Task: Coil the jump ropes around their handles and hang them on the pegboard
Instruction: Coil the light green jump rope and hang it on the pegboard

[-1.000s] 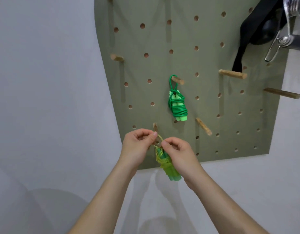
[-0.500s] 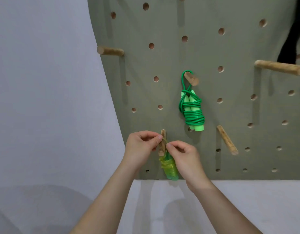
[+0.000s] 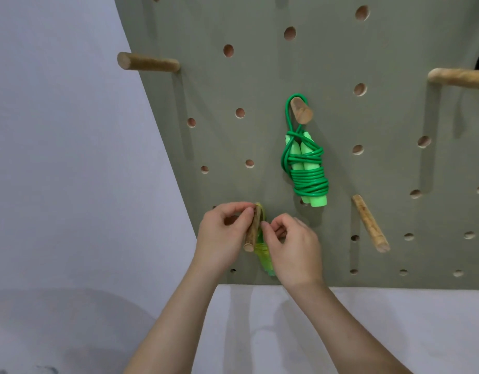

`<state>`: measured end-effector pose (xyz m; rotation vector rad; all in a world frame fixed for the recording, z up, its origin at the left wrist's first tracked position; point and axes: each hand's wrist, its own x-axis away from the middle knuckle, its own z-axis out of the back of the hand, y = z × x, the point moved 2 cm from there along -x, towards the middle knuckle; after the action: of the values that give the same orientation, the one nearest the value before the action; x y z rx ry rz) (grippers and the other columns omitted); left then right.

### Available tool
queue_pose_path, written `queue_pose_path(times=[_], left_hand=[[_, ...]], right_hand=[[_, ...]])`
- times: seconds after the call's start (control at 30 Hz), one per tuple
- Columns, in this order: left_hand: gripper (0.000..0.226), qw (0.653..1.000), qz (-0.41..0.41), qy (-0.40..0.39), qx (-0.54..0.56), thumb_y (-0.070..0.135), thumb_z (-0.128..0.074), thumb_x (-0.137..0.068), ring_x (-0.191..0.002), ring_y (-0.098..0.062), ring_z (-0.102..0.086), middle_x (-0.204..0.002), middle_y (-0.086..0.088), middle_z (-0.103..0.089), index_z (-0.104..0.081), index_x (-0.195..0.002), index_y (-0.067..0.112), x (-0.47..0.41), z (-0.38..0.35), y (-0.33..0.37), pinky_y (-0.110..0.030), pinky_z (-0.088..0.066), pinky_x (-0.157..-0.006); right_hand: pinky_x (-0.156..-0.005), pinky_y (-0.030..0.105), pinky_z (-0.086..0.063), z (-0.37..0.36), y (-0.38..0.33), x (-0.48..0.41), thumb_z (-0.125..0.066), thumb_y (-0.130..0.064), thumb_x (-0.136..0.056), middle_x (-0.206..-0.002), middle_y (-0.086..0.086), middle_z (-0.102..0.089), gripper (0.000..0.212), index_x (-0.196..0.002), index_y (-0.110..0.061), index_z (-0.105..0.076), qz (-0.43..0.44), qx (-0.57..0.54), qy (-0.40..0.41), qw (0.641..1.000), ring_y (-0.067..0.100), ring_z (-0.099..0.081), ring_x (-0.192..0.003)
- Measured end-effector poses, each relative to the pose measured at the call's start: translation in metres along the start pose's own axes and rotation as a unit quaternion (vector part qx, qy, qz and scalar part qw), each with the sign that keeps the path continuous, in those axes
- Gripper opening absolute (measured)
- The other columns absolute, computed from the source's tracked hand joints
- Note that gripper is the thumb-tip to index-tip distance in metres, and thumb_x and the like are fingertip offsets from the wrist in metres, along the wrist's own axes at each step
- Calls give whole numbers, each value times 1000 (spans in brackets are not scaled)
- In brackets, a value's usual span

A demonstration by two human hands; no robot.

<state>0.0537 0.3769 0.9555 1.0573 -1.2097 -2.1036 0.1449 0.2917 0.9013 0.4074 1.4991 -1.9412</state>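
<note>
Your left hand (image 3: pixel 225 234) sits in the lower middle of the frame with its fingers curled. Its thumb and forefinger pinch the top of a thin rope loop where that loop passes over a short wooden peg (image 3: pixel 252 231). Your right hand (image 3: pixel 293 251) is just to the right of it, fingers also curled, with its thumb and forefinger tips closed on the same loop on the other side of the peg. Whether either hand also touches the peg itself cannot be told.

The loop belongs to a translucent yellow-green jump rope (image 3: pixel 263 253). Its bundle hangs below the peg, between your two hands and partly hidden by them, close to the bottom edge of the olive-green pegboard (image 3: pixel 260 76). The cord looks wound around the handles, but the detail is hard to make out.

Up and to the right, near the centre of the frame, a bright green jump rope (image 3: pixel 306 168) hangs from its own peg (image 3: pixel 301 111) by a loop. Its two pale green handles lie side by side, with the darker cord coiled tightly around their lower half.

Three bare pegs stick out elsewhere: one at upper left (image 3: pixel 148 63), one at the right edge (image 3: pixel 459 78) and one at lower right (image 3: pixel 370 224). A pale wall (image 3: pixel 71 157) surrounds the board.
</note>
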Motion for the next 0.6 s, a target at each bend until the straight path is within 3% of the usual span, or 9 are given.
queue_pose_path(times=[0.07, 0.17, 0.27, 0.33, 0.43, 0.53, 0.6], left_hand=[[18, 999, 7, -44, 32, 20, -60, -92, -91, 2, -65, -98, 10, -73, -72, -105, 23, 14, 4, -1, -14, -50, -78], [18, 998, 2, -35, 60, 26, -56, -94, -97, -2, -65, -101, 15, -71, -69, -105, 30, 34, 13, -5, -23, -53, -81], [20, 996, -35, 38, 74, 17, -53, -95, -74, -7, -63, -83, 7, -72, -73, -91, 22, 57, 23, -7, -20, -51, -65], [25, 994, -51, 37, 86, 12, -53, -95, -57, -9, -53, -64, -1, -65, -73, -82, 20, 76, 26, -10, -18, -44, -55], [28, 995, -46, -11, 87, 8, -55, -92, -46, -7, -44, -47, 0, -51, -72, -74, 22, 104, 26, -23, -15, -37, -48], [29, 991, -29, -106, 81, 7, -57, -91, -46, -10, -42, -46, 1, -45, -73, -74, 24, 132, 19, -45, -15, -37, -48], [29, 978, 10, -190, 80, 9, -57, -91, -49, -14, -39, -49, -1, -42, -73, -77, 28, 152, 9, -65, -16, -34, -48]], right_hand=[[-61, 39, -48, 3, 1, 3, -61, -34, -90, -75, -5, -59, 20, -75, -21, -58, 2, 34, -27, 999, 18, -56, -73], [-68, 37, -50, 13, 0, 9, -58, -26, -91, -89, -4, -62, 7, -91, -22, -63, 0, 66, -68, 996, 18, -58, -83], [-72, 35, -50, 30, 4, 25, -58, -19, -87, -88, -6, -62, 12, -97, -23, -63, -23, 60, -116, 991, 14, -58, -81], [-70, 29, -49, 45, 5, 41, -60, -16, -87, -78, -7, -63, 11, -90, -25, -65, -59, 30, -159, 985, 9, -58, -73], [-68, 31, -51, 65, 3, 72, -60, -11, -87, -72, -2, -67, 19, -79, -26, -66, -123, -22, -223, 967, 13, -65, -67], [-72, 34, -54, 84, 4, 111, -58, -11, -90, -75, -2, -70, 19, -80, -24, -68, -177, -15, -238, 955, 13, -68, -67], [-70, 26, -53, 97, 11, 141, -56, -16, -92, -77, -5, -71, 17, -84, -24, -68, -221, 20, -252, 942, 9, -68, -70]])
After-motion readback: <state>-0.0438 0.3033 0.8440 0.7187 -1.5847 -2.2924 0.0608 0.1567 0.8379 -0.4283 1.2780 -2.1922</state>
